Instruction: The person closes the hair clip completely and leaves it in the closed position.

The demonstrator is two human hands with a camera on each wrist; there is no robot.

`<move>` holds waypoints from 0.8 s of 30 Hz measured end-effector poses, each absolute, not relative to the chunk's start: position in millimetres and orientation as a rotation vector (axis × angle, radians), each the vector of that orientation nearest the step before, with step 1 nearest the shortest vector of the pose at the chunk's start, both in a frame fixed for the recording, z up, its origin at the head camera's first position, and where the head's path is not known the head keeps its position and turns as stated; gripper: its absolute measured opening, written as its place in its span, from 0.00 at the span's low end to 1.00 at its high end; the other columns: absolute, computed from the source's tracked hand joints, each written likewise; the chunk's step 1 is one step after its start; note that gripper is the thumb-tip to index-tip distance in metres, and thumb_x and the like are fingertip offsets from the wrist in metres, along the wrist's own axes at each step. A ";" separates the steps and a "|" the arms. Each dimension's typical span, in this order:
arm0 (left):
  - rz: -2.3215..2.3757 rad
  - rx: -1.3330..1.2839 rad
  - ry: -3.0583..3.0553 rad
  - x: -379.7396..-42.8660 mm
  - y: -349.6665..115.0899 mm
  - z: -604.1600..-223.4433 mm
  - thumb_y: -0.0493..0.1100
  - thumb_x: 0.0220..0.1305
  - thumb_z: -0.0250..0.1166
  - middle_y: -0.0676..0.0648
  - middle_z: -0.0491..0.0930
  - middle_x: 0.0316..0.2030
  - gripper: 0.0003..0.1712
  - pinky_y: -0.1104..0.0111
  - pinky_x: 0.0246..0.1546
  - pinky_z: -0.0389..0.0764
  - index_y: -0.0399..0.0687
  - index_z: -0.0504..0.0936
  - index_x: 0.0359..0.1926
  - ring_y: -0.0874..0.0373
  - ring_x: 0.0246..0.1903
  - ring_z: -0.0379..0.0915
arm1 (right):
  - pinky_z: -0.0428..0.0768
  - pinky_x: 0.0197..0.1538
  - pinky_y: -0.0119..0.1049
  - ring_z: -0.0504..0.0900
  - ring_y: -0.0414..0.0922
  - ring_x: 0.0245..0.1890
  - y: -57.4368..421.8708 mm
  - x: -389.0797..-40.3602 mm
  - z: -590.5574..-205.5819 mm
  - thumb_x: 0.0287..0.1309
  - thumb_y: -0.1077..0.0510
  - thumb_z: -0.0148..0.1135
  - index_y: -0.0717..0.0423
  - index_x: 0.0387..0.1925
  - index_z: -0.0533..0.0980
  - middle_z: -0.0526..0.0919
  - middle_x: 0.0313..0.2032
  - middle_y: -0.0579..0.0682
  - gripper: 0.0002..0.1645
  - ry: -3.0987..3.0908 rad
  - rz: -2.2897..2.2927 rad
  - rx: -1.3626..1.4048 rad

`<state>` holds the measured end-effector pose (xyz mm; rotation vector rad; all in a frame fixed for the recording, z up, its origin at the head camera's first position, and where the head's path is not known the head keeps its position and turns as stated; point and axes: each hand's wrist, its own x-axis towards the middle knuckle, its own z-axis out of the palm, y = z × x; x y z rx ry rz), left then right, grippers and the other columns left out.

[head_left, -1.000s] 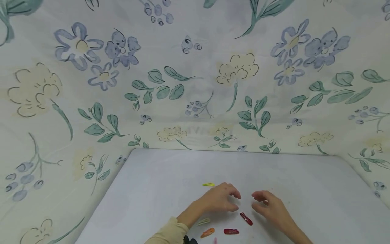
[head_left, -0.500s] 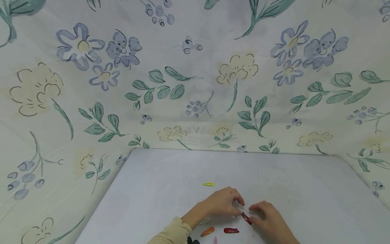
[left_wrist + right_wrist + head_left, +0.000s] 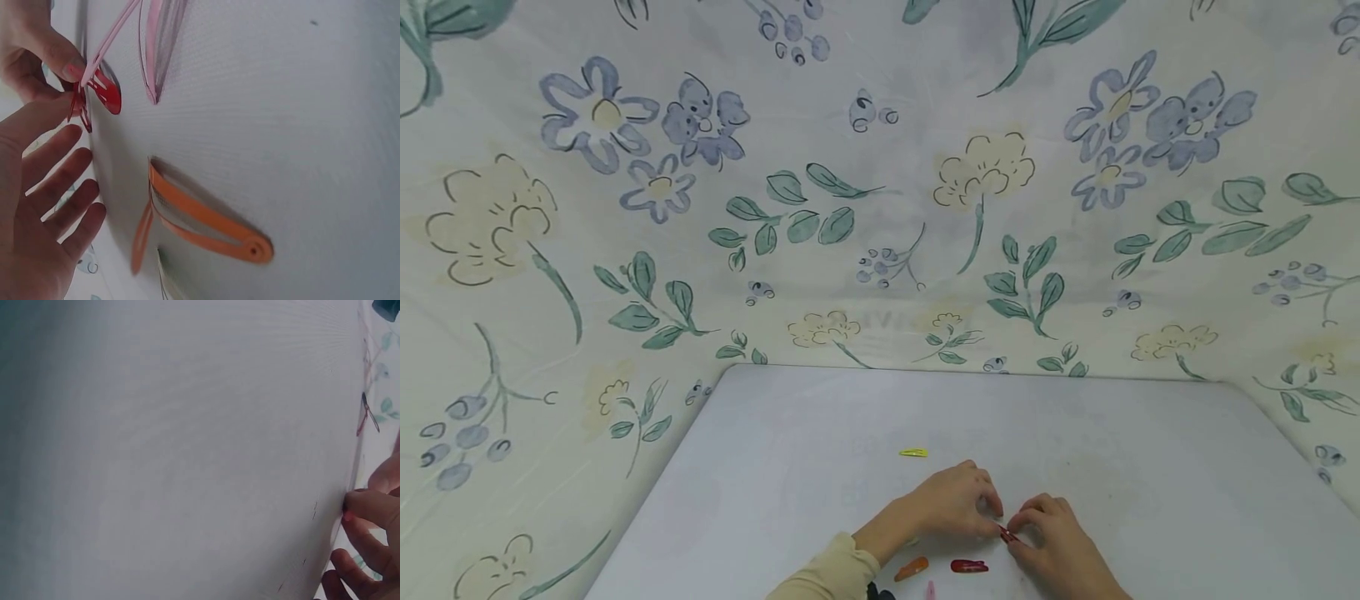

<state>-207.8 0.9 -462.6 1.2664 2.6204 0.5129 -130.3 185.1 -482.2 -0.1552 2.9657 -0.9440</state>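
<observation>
In the head view, a dark red snap hair clip [image 3: 1007, 534] is between my two hands above the white table. My right hand [image 3: 1060, 546] pinches it between thumb and finger. My left hand [image 3: 953, 502] holds its other end at the thumb tip, though the fingertips there are partly hidden. Seen from the left wrist, the left hand's [image 3: 47, 206] remaining fingers are spread below the clip. Another red hair clip [image 3: 969, 567] lies just in front of the hands. An orange hair clip [image 3: 912, 569] rests to its left.
A yellow hair clip [image 3: 913, 452] lies farther back on the table [image 3: 790, 442]. Near the front are a pink hair clip [image 3: 930, 591] and a black object [image 3: 880, 593], cut off by the frame. A pale green clip [image 3: 167, 275] shows partly. Floral cloth [image 3: 880, 250] surrounds the table.
Both hands have come together and down onto the red hair clip, which lay untouched a second ago. It is now held between them. The other clips have stayed in place.
</observation>
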 end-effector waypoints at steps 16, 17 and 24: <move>0.423 1.341 2.677 -205.2 1.4 -462.5 0.48 0.52 0.73 0.63 0.77 0.38 0.05 0.81 0.40 0.69 0.62 0.88 0.32 0.71 0.41 0.68 | 0.77 0.48 0.49 0.70 0.47 0.48 183.6 -129.2 -480.8 0.47 0.59 0.75 0.41 0.24 0.79 0.75 0.38 0.41 0.11 2.961 -0.958 -0.153; 0.427 1.339 2.678 -205.3 1.4 -462.8 0.48 0.52 0.73 0.63 0.77 0.38 0.04 0.81 0.40 0.69 0.62 0.87 0.31 0.71 0.41 0.68 | 0.77 0.48 0.49 0.70 0.47 0.48 183.4 -129.3 -480.4 0.47 0.59 0.75 0.41 0.24 0.79 0.75 0.38 0.41 0.11 2.959 -0.961 -0.153; 0.492 1.279 2.673 -205.1 1.1 -463.0 0.46 0.51 0.73 0.64 0.76 0.35 0.05 0.80 0.38 0.69 0.61 0.85 0.31 0.71 0.39 0.67 | 0.76 0.48 0.48 0.71 0.45 0.47 185.2 -130.8 -478.4 0.48 0.59 0.74 0.41 0.25 0.78 0.75 0.36 0.39 0.11 2.946 -1.006 -0.177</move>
